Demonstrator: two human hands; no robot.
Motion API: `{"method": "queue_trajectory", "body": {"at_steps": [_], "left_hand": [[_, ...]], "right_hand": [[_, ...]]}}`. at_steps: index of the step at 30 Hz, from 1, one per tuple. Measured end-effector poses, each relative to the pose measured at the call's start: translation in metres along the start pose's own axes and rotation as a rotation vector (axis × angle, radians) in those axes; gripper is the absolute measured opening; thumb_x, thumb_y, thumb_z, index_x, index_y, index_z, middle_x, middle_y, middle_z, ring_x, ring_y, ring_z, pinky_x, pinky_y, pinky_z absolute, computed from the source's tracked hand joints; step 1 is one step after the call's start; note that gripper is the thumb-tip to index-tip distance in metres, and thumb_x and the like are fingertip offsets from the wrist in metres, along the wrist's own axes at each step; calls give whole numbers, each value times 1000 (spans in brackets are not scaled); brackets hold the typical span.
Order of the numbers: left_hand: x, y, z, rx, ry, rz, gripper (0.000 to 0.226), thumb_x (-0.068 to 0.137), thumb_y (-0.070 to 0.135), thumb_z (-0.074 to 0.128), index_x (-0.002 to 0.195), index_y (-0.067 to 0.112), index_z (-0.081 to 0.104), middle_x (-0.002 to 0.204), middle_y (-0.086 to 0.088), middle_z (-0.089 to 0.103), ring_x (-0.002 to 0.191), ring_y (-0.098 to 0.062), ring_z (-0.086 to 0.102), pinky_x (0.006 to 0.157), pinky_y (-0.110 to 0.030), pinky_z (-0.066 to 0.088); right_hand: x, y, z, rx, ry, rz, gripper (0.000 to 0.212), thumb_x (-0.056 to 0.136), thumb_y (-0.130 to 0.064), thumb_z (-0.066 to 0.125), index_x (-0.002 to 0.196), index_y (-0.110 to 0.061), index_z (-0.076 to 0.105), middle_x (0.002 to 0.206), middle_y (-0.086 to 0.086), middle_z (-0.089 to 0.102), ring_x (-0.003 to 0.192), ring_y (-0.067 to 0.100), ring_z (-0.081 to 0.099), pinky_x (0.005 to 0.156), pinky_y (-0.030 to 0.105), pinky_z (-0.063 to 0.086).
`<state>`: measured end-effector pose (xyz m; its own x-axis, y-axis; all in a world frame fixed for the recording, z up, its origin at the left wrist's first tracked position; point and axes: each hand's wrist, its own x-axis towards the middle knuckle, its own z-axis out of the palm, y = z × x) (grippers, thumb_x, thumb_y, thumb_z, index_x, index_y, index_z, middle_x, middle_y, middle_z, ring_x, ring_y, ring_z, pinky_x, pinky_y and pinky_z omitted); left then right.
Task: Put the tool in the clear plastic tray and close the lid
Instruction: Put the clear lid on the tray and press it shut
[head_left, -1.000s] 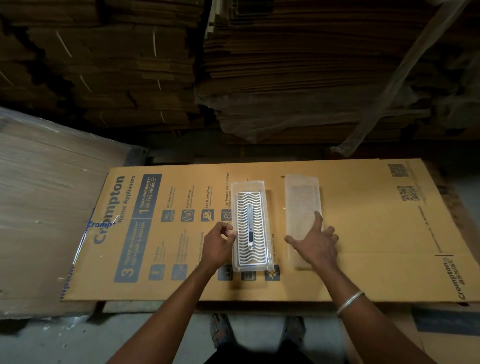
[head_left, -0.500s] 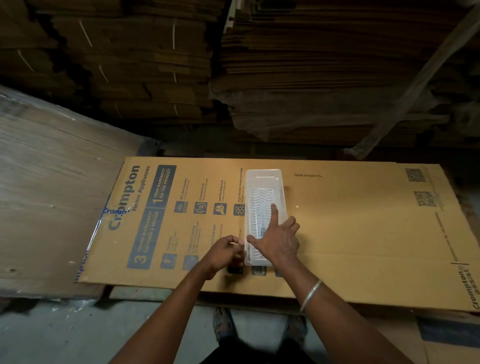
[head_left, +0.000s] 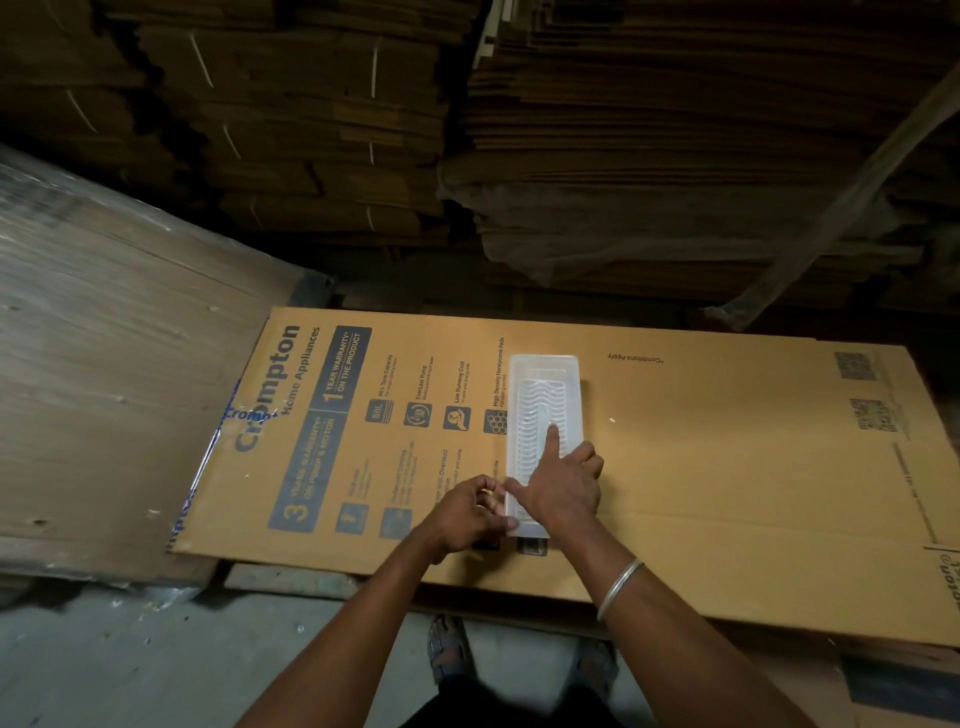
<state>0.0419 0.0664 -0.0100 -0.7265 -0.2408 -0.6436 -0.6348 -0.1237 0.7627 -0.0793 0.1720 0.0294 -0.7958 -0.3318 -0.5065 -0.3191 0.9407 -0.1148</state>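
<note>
The clear plastic tray (head_left: 543, 410) lies on the printed cardboard sheet (head_left: 727, 441) with its lid (head_left: 545, 371) folded over it, the tool inside (only a blur through the plastic). The right hand (head_left: 563, 491) rests flat on the lid, index finger extended, pressing it shut. The left hand (head_left: 467, 512), fingers curled, pinches the tray's near-left edge, likely bracing it against sliding.

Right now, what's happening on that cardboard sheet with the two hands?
A person is closing a clear plastic tray that lies on a printed flattened carton. The right hand rests flat on the lid, index finger stretched along it. The left hand pinches the tray's near left edge. The lid sits over the tray; whether it has snapped shut cannot be told, and the tool inside is not clearly visible.
</note>
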Motion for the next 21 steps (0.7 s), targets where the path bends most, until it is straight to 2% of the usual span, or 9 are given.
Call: {"method": "queue_trajectory", "body": {"at_steps": [2,4,7,10,14,15,17,19,21], "left_hand": [[0,0,1,15,-11,-1,50,76,14,87,116,7,57,90,-7,62,68,-15,66,76,-41,59],[-1,2,1,64,-6,10,49,78,13,85,118,8,56,89,-4,63,65,-10,67,68,-33,59],[1,8,-1,206,17,38,55,75,20,88,120,20,56,93,-2,68,74,-14,69,72,-34,59],[7,17,-4,347,38,74,62,75,28,86,128,26,53,104,-2,69,91,-25,73,81,-43,61],[23,38,-7,500,204,181,59,90,33,72,140,18,46,117,0,66,92,-24,70,85,-40,56],[28,43,-8,560,258,211,59,91,33,69,142,17,46,125,-2,63,97,-24,67,86,-37,53],[36,56,-11,686,312,281,61,93,35,66,146,15,43,141,-5,51,112,-26,63,89,-35,49],[46,72,-16,834,333,346,68,93,34,67,151,16,37,153,-5,38,126,-27,56,94,-41,51],[59,89,-22,986,320,350,83,88,35,73,156,16,29,163,-6,26,141,-30,43,106,-48,48]], "right_hand": [[4,5,-4,50,-44,-19,103,87,-65,61,160,-26,-1,144,24,24,125,37,36,92,43,50],[8,14,-14,46,-79,-67,85,98,-32,60,161,-24,4,148,25,25,125,39,42,96,45,49],[16,30,-32,-64,-74,-176,81,92,2,50,159,-25,14,141,22,42,115,37,58,87,43,51],[30,44,-44,-83,-24,-245,68,92,-1,48,150,-32,29,114,10,63,95,30,64,71,37,45],[46,53,-50,-4,-20,-234,57,94,-8,60,139,-37,40,80,-7,54,86,22,60,68,35,40],[49,54,-52,18,-13,-235,55,93,-10,64,136,-37,43,82,-8,54,86,20,58,70,35,41],[54,54,-58,35,14,-255,56,88,-16,75,133,-33,48,109,-3,60,96,19,57,77,36,46],[61,52,-65,13,51,-289,73,75,-22,88,137,-28,49,133,2,50,116,22,54,86,40,51],[66,50,-72,-32,62,-333,93,66,-23,94,145,-27,45,143,2,43,129,24,47,94,43,52]]}}
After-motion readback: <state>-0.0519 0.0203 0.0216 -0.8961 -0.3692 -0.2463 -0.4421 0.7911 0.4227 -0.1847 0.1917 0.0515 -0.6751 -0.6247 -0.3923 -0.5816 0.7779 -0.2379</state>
